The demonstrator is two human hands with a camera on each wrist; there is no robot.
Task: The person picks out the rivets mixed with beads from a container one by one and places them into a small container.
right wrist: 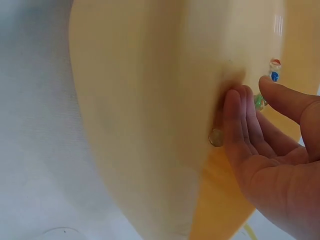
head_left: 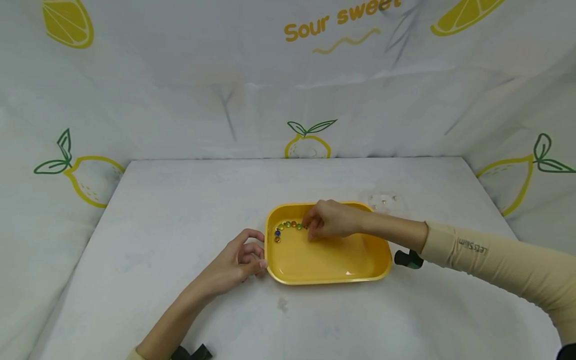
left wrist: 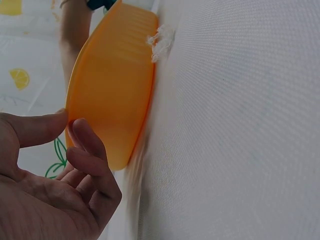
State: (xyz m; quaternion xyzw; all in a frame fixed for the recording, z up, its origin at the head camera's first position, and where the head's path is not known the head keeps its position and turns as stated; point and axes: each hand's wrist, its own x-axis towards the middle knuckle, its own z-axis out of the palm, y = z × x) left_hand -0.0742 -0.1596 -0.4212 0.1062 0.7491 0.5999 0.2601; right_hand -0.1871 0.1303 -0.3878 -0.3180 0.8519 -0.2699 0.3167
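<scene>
A yellow plastic tray (head_left: 333, 267) lies on the table, with a curved row of several small glass marbles (head_left: 288, 224) in its far left part. My right hand (head_left: 335, 220) reaches down into it at the row's right end. In the right wrist view, its thumb (right wrist: 282, 97) stands apart from the nearly straight fingers; no held thing shows between them. A clear marble (right wrist: 216, 137) lies beside those fingers. My left hand (head_left: 234, 262) touches the tray's left rim with thumb and index finger, the other fingers loosely bent. In the left wrist view, the thumb (left wrist: 42, 129) meets the rim.
Behind the tray's far right corner lies a clear plastic piece (head_left: 382, 202) with small bits on it. A frayed white tuft (left wrist: 161, 44) on the table is close to the tray's near side. A lemon-printed cloth (head_left: 180, 100) hangs behind and at both sides.
</scene>
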